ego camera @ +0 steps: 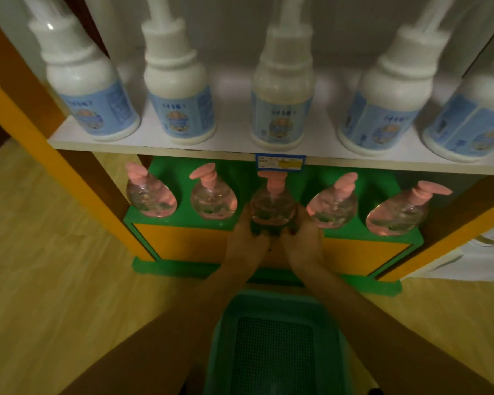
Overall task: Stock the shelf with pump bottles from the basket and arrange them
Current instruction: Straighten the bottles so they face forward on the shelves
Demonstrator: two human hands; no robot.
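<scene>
On the green bottom shelf [183,220], under the white upper shelf [154,145], five clear pump bottles with pink pumps stand in a row.

Far-left bottle: clear bottle [151,196], upright but seen tilted, pink pump head pointing left, standing alone near the shelf's left end.

Second bottle: clear bottle [213,199], pink spout turned to the left, free of any hand.

Left hand: the left hand [247,235] is cupped against the left side and base of the middle bottle, fingers curled under it.

Middle bottle: the middle bottle [271,205] sits at the front edge of the green shelf, directly below the blue price tag [280,161], grasped between both hands.

Right hand: the right hand [301,233] presses on the right side of the same bottle, fingers wrapped around its lower part.

Fourth bottle: clear bottle [334,205], just beside the right hand, pump leaning up to the right.

Far-right bottle: clear bottle [398,212], pink spout pointing right, near the shelf's right end.

Upper shelf: five white bottles with blue labels, left to right from [89,89] to the one cut off at the right edge.

Basket: the green basket [223,332] sits on the wooden floor [54,266] between the forearms, below the shelf; its mesh bottom shows and no bottle is visible inside.
</scene>
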